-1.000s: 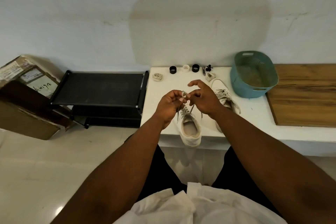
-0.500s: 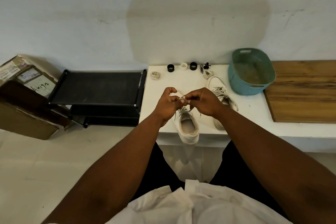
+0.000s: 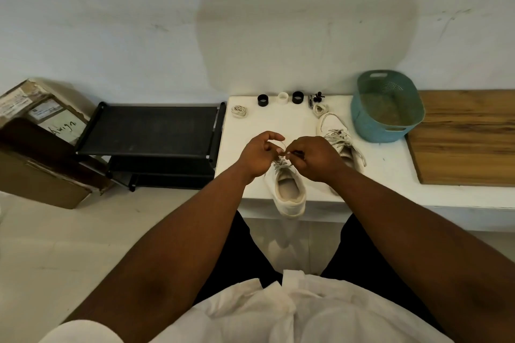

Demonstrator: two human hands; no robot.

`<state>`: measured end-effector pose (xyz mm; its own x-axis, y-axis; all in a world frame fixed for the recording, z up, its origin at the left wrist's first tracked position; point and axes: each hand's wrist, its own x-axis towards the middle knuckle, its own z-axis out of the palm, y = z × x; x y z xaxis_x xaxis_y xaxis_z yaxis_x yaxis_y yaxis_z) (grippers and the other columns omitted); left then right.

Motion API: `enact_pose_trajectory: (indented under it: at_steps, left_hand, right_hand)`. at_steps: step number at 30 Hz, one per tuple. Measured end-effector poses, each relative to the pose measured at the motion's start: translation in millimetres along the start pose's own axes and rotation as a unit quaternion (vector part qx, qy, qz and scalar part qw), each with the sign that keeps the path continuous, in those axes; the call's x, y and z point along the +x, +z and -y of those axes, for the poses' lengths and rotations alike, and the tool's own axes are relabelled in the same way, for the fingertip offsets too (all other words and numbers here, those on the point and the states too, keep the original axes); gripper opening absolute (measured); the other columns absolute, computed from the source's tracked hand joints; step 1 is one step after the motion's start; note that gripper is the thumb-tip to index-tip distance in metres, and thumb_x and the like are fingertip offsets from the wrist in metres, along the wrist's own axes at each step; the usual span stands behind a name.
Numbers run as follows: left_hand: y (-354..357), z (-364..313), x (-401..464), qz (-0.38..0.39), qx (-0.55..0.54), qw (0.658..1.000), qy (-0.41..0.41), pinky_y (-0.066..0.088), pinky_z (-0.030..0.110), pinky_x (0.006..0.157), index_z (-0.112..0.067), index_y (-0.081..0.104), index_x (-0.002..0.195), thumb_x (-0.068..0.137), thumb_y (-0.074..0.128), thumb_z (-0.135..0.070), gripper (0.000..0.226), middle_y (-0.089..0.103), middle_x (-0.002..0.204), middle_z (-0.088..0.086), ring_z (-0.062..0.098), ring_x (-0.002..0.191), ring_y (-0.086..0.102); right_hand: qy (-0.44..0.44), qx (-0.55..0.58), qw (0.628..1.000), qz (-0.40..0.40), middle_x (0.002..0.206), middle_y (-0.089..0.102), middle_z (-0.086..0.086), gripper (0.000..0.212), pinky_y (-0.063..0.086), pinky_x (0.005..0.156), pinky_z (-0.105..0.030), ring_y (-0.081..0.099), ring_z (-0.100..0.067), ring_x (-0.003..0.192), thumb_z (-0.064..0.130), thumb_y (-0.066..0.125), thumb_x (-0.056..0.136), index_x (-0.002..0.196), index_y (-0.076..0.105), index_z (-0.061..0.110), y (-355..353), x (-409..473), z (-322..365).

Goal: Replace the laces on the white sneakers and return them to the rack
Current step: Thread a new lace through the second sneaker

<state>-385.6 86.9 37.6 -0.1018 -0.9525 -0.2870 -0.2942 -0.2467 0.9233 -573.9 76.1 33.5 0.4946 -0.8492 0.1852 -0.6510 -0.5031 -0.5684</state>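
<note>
Cardboard box at left showing handwritten scrawl on white label, reading roughly "Awign"; other printed labels too small, unreadable.

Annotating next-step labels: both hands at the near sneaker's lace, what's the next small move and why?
Probably pull the pinched beige lace ends apart to tighten: the left hand and right hand both pinch it above the near white canvas sneaker, lacing loose.

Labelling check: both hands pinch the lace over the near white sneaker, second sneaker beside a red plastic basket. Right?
Not quite: the head view shows a teal perforated plastic basket, not a red one. The rest holds: the left hand and right hand pinch the thin pale lace over the near white sneaker, with the second white sneaker beside the basket.
</note>
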Motion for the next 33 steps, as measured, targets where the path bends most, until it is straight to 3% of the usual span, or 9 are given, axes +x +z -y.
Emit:
enact_pose_trajectory:
  at_steps: [4,9,13,15,17,21,26,33]
  left_hand:
    - [4.4,-10.8,-0.7,-0.02,-0.1,0.994,-0.042,0.058,0.026,0.071,-0.008,0.065,0.121,0.1,0.053,0.002,0.026,0.072,0.096,0.012,0.016,0.067,0.065]
    - [5.4,-11.7,-5.0,0.007,-0.079,0.993,-0.085,0.06,0.025,0.072,-0.003,0.07,0.117,0.102,0.051,0.002,0.024,0.068,0.095,0.015,0.015,0.066,0.063]
    - [1.4,-8.9,-9.0,-0.019,-0.094,0.992,-0.078,0.061,0.026,0.072,0.004,0.071,0.11,0.103,0.055,-0.004,0.019,0.069,0.089,0.016,0.012,0.062,0.067]
    - [4.8,-4.7,-11.8,-0.048,-0.079,0.994,-0.063,0.061,0.029,0.07,0.001,0.074,0.106,0.103,0.059,-0.01,0.019,0.072,0.086,0.018,0.013,0.063,0.068]
    - [11.0,1.6,-13.0,-0.091,-0.083,0.99,-0.064,0.063,0.04,0.079,-0.008,0.079,0.095,0.1,0.065,-0.014,0.016,0.075,0.087,0.018,0.019,0.072,0.07]
    - [15.8,13.6,-18.4,-0.191,-0.076,0.972,-0.111,0.062,0.041,0.087,-0.025,0.076,0.072,0.093,0.068,-0.013,0.026,0.076,0.075,-0.001,0.016,0.073,0.074]
    - [-2.5,38.4,-29.5,-0.226,-0.052,0.96,-0.158,0.06,0.043,0.085,-0.028,0.074,0.069,0.09,0.066,-0.012,0.028,0.075,0.079,-0.004,0.022,0.082,0.074]
    - [-15.8,59.3,-33.8,-0.22,0.034,0.96,-0.169,0.059,0.046,0.087,-0.019,0.082,0.092,0.09,0.068,-0.021,0.015,0.076,0.085,-0.001,0.024,0.088,0.071]
  right_hand:
    - [-0.035,-0.13,0.99,-0.036,0.075,0.07,-0.008,0.045,0.046,0.057,-0.036,0.065,-0.034,0.065,0.036,0.037,0.088,0.083,0.075,0.013,-1.4,7.7,-1.9]
    - [-0.039,-0.13,0.987,-0.089,0.067,0.066,-0.006,0.014,0.044,0.056,-0.035,0.06,-0.032,0.057,0.021,0.06,0.084,0.077,0.069,0.013,5.0,8.7,6.7]
    - [-0.003,-0.106,0.99,-0.097,0.072,0.07,-0.004,0.013,0.044,0.06,-0.034,0.065,-0.032,0.066,0.023,0.062,0.086,0.084,0.072,0.015,4.5,7.6,8.6]
    - [0.01,-0.085,0.991,-0.102,0.077,0.073,-0.001,0.008,0.045,0.062,-0.033,0.067,-0.029,0.071,0.022,0.067,0.087,0.087,0.074,0.018,5.7,5.2,5.7]
    - [0.029,-0.044,0.992,-0.115,0.085,0.074,0.001,0.003,0.048,0.068,-0.032,0.068,-0.024,0.079,0.019,0.071,0.087,0.087,0.074,0.019,9.7,2.6,3.2]
    - [0.1,0.01,0.98,-0.169,0.092,0.072,0.0,0.013,0.05,0.077,-0.035,0.067,-0.023,0.087,0.025,0.064,0.085,0.085,0.071,0.015,17.2,-12.8,-2.9]
    - [0.207,-0.02,0.963,-0.174,0.088,0.07,-0.004,0.013,0.051,0.08,-0.039,0.066,-0.028,0.086,0.023,0.063,0.082,0.083,0.072,0.013,12.2,-37.0,-25.7]
    - [0.199,-0.091,0.963,-0.158,0.089,0.069,-0.009,0.001,0.048,0.087,-0.042,0.062,-0.032,0.091,0.01,0.074,0.079,0.079,0.073,0.009,10.5,-46.4,-38.9]
